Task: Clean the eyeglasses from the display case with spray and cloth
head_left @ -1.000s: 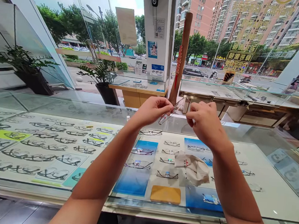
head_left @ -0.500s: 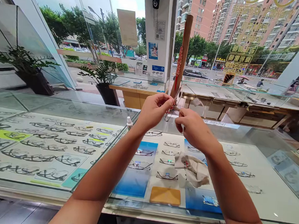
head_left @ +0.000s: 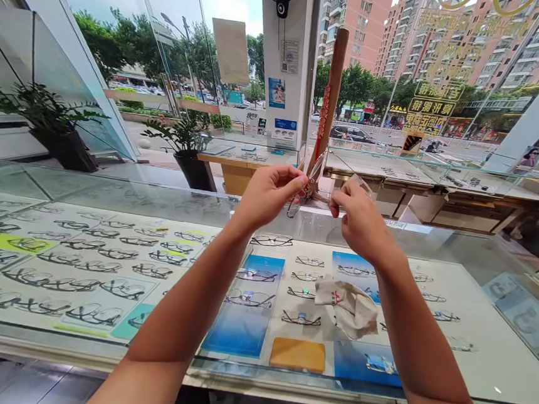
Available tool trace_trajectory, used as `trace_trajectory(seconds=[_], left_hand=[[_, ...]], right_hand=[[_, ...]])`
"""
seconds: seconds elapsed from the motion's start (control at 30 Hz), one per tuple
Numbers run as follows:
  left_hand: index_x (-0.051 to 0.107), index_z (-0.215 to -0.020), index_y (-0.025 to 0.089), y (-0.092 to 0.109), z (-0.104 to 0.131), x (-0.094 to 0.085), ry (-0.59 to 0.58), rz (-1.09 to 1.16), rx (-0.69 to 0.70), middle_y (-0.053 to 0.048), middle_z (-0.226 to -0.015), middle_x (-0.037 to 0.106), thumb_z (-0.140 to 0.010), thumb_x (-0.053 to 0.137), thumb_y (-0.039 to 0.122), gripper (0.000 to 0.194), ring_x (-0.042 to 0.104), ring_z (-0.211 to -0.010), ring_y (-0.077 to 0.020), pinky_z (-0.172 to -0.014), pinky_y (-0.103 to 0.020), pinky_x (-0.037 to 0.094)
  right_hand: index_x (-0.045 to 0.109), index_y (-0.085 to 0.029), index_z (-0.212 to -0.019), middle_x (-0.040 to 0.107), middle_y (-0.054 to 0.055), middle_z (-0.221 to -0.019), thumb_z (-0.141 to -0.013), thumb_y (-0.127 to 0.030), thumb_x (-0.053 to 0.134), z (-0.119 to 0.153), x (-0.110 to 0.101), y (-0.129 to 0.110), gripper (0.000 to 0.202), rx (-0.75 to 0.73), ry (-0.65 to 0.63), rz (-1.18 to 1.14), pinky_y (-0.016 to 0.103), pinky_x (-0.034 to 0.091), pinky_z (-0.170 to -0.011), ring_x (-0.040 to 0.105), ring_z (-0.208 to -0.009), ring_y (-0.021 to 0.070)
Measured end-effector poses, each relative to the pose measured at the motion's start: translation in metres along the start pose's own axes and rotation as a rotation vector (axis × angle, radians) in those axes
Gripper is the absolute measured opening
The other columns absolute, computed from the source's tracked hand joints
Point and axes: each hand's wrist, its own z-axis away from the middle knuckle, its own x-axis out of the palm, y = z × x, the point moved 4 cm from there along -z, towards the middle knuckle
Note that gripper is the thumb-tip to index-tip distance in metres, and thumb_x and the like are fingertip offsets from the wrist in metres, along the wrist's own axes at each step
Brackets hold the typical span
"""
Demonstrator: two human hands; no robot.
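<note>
Above the glass counter, my left hand [head_left: 272,196] pinches a thin-framed pair of glasses [head_left: 318,168] by one side, thumb and index finger together. My right hand [head_left: 356,213] is closed to the right of it, with its fingers curled near the glasses' temple; what it holds, if anything, is too small to make out. Below my hands, a crumpled beige cloth [head_left: 352,310] lies on the counter. An orange-yellow case [head_left: 297,355] rests near the front edge.
Rows of glasses [head_left: 98,265] fill the glass display counter [head_left: 26,333]. A tall wooden post [head_left: 334,94] with red decoration stands behind my hands. Farther back are potted plants [head_left: 187,138], more display counters [head_left: 442,173] and windows onto a street.
My right hand has moved right, away from my left hand. My left hand has shifted slightly left with the glasses.
</note>
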Motion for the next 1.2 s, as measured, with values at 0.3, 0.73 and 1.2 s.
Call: trace_trajectory(seconds=[0.3,0.73,1.2], left_hand=[[0.074,-0.083,0.019,0.006,-0.001,-0.024,-0.113,-0.051,-0.023,-0.005,-0.074,0.07,-0.087,0.08,0.051,0.033,0.058,-0.061,-0.0125,-0.058,-0.026,0.046],[0.073,-0.084,0.017,0.002,-0.003,-0.006,-0.098,-0.005,-0.014,-0.004,-0.076,0.072,-0.087,0.08,0.051,0.035,0.061,-0.064,-0.0117,-0.062,-0.025,0.048],[0.072,-0.085,0.017,-0.003,-0.003,-0.002,-0.069,0.01,-0.021,-0.004,-0.078,0.072,-0.089,0.078,0.044,0.029,0.059,-0.064,-0.0103,-0.061,-0.025,0.046]], right_hand=[[0.051,-0.021,-0.081,0.05,0.004,-0.093,-0.07,0.014,0.042,0.001,-0.002,0.001,0.039,-0.029,0.049,0.001,0.034,0.033,-0.077,0.046,-0.084,0.0204],[0.055,-0.02,-0.085,0.052,0.005,-0.099,-0.075,0.015,0.042,-0.001,0.008,-0.01,0.038,-0.053,-0.037,-0.044,0.033,0.036,-0.08,0.047,-0.087,0.0187],[0.053,-0.022,-0.084,0.048,0.003,-0.098,-0.078,0.011,0.051,-0.002,0.001,-0.016,0.033,-0.113,0.12,-0.186,0.033,0.045,-0.073,0.052,-0.082,0.0168]])
